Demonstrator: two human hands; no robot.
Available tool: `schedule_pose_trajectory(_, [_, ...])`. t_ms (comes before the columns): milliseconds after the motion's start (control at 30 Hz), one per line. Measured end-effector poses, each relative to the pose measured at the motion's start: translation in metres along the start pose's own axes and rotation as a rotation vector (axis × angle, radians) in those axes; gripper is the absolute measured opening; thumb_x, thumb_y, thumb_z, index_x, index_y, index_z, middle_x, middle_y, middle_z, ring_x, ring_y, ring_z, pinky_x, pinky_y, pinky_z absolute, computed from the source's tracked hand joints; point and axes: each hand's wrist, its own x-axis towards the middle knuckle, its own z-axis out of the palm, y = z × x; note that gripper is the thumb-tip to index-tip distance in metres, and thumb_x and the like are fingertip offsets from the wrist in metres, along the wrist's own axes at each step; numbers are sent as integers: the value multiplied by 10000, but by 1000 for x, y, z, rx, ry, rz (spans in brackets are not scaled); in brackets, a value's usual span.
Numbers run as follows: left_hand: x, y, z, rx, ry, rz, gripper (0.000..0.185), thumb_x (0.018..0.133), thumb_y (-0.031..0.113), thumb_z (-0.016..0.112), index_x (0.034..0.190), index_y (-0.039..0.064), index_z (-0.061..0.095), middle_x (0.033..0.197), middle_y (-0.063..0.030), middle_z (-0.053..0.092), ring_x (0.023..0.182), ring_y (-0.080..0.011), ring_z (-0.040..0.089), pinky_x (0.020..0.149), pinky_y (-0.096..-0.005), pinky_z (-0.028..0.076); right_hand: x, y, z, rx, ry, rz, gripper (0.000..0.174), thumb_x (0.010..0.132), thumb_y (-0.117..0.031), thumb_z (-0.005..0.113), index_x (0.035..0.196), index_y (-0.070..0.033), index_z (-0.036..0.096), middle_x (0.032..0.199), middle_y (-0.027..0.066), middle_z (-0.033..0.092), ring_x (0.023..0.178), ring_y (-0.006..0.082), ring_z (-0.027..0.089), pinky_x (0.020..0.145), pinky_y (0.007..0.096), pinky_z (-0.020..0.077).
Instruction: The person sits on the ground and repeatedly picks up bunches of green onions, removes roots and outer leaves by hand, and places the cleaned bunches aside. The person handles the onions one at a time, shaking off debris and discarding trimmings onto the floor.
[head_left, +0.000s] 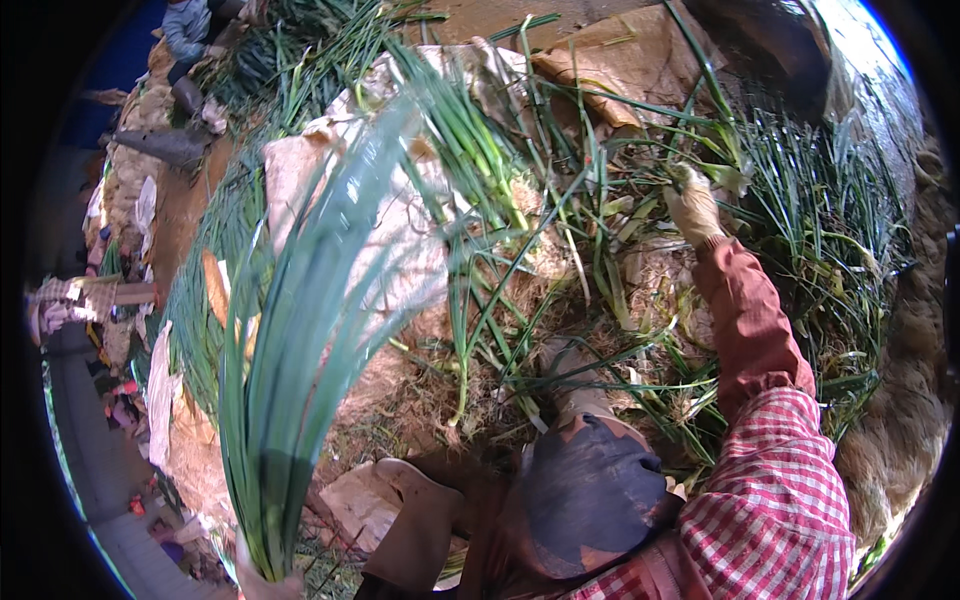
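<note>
Near the bottom left, my left hand (264, 579), partly cut off by the picture's edge, grips the base of a large bunch of green onions (300, 330). Their long leaves fan upward and are blurred. My right hand (691, 204), in a pale glove, reaches out at the upper right among loose green onion stalks and trimmings; its fingertips are partly hidden, so whether it holds a stalk is unclear. Another bunch of green onions (480, 150) lies on pale sacking (300, 172) at the upper middle, its roots pointing toward me.
A heap of green onion leaves (810, 217) lies at the right. Roots and scraps (465, 397) cover the ground before my knee. More onions (202, 277) are piled on the left. Another person (187, 37) is at the upper left, beside a further pile.
</note>
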Motion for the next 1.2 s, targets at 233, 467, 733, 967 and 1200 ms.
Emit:
schedule_pose_trajectory(233, [25, 28, 9, -291, -176, -272, 643, 600, -14, 676, 1218, -20, 502, 775, -68, 606, 616, -140, 588, 514, -252, 497, -116, -125, -13, 675, -965, 169, 243, 895, -163, 687, 1128, -100, 661, 984, 70, 687, 870, 159, 637, 813, 310, 549])
schedule_pose_trajectory(467, [48, 64, 41, -256, -332, -201, 587, 667, 187, 704, 1183, 19, 482, 844, -71, 575, 644, -143, 565, 568, -271, 513, -228, -219, 90, 623, -1858, 351, 438, 982, -424, 525, 1074, -17, 659, 902, 135, 728, 680, 193, 705, 576, 302, 587])
schedule_pose_trajectory(733, [114, 36, 109, -356, -637, -223, 626, 709, 114, 682, 1257, -36, 420, 855, -61, 525, 691, -176, 575, 645, -307, 534, -273, -273, 150, 734, -1488, 435, 380, 917, -385, 620, 785, -31, 661, 657, 88, 684, 457, 155, 628, 372, 272, 475])
schedule_pose_trajectory(967, [147, -5, 152, -456, -744, -345, 336, 851, 50, 657, 1134, -111, 575, 1087, -214, 667, 1048, -278, 652, 909, -377, 540, -225, -317, 62, 806, -1777, 151, 395, 955, -344, 587, 781, -1, 679, 632, 90, 666, 398, 112, 556, 351, 212, 422])
schedule_pose_trajectory(1200, [142, 8, 192, -904, -795, -457, 345, 814, 21, 671, 1146, -23, 588, 986, -172, 673, 796, -291, 699, 754, -452, 598, -216, -337, 52, 1074, -1634, 175, 285, 959, -256, 577, 1054, 7, 635, 833, 116, 685, 636, 184, 670, 554, 291, 573])
